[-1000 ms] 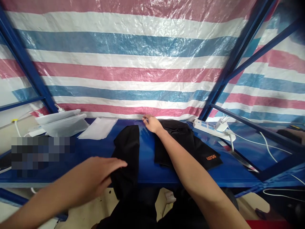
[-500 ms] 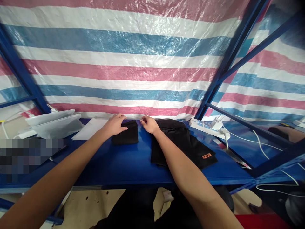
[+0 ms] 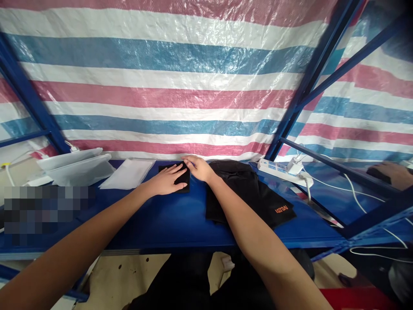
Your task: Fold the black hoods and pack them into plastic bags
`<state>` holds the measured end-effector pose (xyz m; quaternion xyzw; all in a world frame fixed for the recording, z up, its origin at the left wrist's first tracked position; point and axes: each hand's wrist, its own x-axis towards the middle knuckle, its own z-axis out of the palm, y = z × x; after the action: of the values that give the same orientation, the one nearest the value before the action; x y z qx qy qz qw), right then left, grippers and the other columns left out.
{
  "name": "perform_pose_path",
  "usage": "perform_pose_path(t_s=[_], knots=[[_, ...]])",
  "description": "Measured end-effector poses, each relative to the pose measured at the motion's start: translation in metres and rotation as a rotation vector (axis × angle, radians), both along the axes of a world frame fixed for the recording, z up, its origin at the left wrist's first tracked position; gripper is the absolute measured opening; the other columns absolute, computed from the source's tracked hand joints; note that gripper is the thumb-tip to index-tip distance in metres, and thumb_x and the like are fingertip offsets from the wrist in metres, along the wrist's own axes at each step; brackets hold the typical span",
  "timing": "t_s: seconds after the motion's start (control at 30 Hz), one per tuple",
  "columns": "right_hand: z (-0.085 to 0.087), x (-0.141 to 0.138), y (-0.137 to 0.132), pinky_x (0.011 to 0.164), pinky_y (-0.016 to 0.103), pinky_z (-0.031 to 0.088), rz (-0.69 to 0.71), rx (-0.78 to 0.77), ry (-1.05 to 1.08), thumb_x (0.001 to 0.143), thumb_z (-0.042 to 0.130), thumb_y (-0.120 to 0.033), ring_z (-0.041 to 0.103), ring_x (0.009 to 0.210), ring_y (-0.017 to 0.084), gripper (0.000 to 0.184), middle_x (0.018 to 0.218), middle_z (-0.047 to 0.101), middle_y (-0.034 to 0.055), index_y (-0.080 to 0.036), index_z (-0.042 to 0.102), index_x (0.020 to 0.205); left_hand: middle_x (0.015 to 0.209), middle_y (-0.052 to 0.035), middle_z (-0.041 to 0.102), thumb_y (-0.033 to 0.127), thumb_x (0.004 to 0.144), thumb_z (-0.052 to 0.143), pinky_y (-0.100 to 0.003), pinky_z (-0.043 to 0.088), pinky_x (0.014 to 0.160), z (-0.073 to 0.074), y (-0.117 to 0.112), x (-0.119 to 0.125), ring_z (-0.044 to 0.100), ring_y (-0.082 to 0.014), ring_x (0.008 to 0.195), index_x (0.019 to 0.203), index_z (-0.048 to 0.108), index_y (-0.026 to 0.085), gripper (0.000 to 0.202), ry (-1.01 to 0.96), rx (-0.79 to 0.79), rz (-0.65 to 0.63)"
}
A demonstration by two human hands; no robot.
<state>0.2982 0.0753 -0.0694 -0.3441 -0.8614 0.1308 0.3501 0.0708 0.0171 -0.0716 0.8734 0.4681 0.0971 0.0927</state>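
Mid-frame, black cloth (image 3: 184, 178) lies under my spread left fingers (image 3: 178, 174); curled right fingers (image 3: 191, 159) at its upper-right corner, pinch unclear.

Striped tarp (image 3: 174, 101) behind blue bench (image 3: 155, 226), red/white/blue, shiny and creased; blue frame post (image 3: 311, 82) slanting at right; white power strip (image 3: 280, 172) near its foot, adapter (image 3: 294, 165) plugged in; red surface (image 3: 355, 300) bottom right

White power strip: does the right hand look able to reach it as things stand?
Probably yes: only the black garment seems to lie between the right hand and the white power strip.
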Motion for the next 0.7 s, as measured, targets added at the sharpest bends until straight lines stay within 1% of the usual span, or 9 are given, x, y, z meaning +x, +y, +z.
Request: perform_pose_path(t_s=[0.1,0.17,0.23,0.3,0.37,0.43,0.57,0.63,0.7], knots=[[-0.005,-0.006,-0.002,0.136,0.04,0.033,0.111,-0.138,-0.103,0.118,0.039,-0.046,0.049,0.16,0.022,0.051,0.166,0.06,0.004,-0.025,0.063,0.159,0.183,-0.0128,0.031,0.067,0.103,0.058,-0.06,0.022,0.136,-0.005,0.01,0.001,0.023,-0.0401,0.171,0.174,0.04,0.027,0.083,-0.065,0.039,-0.048],[-0.011,-0.009,0.001,0.14,0.041,0.026,0.109,-0.206,-0.161,0.119,0.036,-0.048,0.04,0.166,0.022,0.056,0.173,0.051,0.0036,-0.024,0.057,0.165,0.182,-0.0142,0.031,0.067,0.105,0.053,-0.06,0.022,0.136,-0.009,0.01,0.001,0.024,-0.0403,0.17,0.173,0.042,0.026,0.081,-0.082,0.061,-0.045],[-0.016,-0.012,0.004,0.14,0.042,0.024,0.079,-0.249,-0.19,0.119,0.033,-0.047,0.037,0.167,0.022,0.058,0.176,0.044,0.0041,-0.023,0.053,0.167,0.183,-0.0151,0.028,0.07,0.107,0.049,-0.063,0.021,0.136,-0.011,0.004,-0.001,0.023,-0.0417,0.171,0.174,0.041,0.025,0.081,-0.1,0.072,-0.027],[-0.018,-0.014,0.008,0.14,0.043,0.024,0.033,-0.282,-0.208,0.119,0.033,-0.046,0.037,0.167,0.023,0.057,0.176,0.044,0.0047,-0.024,0.053,0.168,0.184,-0.0148,0.027,0.074,0.105,0.053,-0.065,0.017,0.136,-0.011,-0.005,-0.005,0.022,-0.0434,0.171,0.175,0.038,0.027,0.085,-0.117,0.075,-0.045],[-0.019,-0.014,0.01,0.14,0.045,0.025,-0.003,-0.293,-0.221,0.119,0.035,-0.045,0.036,0.168,0.024,0.056,0.176,0.045,0.0058,-0.023,0.054,0.167,0.184,-0.0137,0.028,0.076,0.099,0.064,-0.066,0.016,0.137,-0.008,-0.015,-0.012,0.022,-0.0449,0.17,0.176,0.036,0.031,0.094,-0.121,0.07,-0.102],[-0.017,-0.012,0.01,0.14,0.045,0.026,-0.02,-0.29,-0.235,0.119,0.038,-0.046,0.036,0.168,0.025,0.057,0.175,0.046,0.0072,-0.023,0.054,0.167,0.183,-0.012,0.03,0.071,0.095,0.072,-0.063,0.024,0.136,-0.003,-0.022,-0.021,0.027,-0.0449,0.168,0.176,0.037,0.035,0.095,-0.131,0.067,-0.157],[-0.009,-0.006,0.008,0.137,0.048,0.031,-0.084,-0.286,-0.288,0.117,0.044,-0.049,0.043,0.164,0.032,0.057,0.173,0.049,0.0101,-0.021,0.056,0.166,0.168,-0.0103,0.047,0.048,0.096,0.073,-0.05,0.048,0.123,0.006,-0.024,-0.037,0.054,-0.0371,0.15,0.164,0.056,0.036,0.072,-0.148,0.098,-0.199],[-0.006,-0.003,0.006,0.135,0.051,0.034,-0.142,-0.282,-0.301,0.117,0.043,-0.051,0.048,0.161,0.035,0.057,0.17,0.053,0.0122,-0.02,0.059,0.163,0.159,-0.009,0.055,0.038,0.094,0.071,-0.045,0.052,0.12,0.008,-0.021,-0.041,0.062,-0.0332,0.14,0.159,0.062,0.035,0.065,-0.153,0.12,-0.2],[-0.004,-0.003,0.004,0.132,0.051,0.038,-0.187,-0.279,-0.297,0.117,0.042,-0.054,0.053,0.157,0.037,0.057,0.165,0.06,0.0129,-0.021,0.063,0.159,0.156,-0.008,0.061,0.035,0.094,0.067,-0.044,0.053,0.118,0.008,-0.017,-0.042,0.066,-0.0318,0.134,0.153,0.067,0.033,0.059,-0.183,0.136,-0.177]])
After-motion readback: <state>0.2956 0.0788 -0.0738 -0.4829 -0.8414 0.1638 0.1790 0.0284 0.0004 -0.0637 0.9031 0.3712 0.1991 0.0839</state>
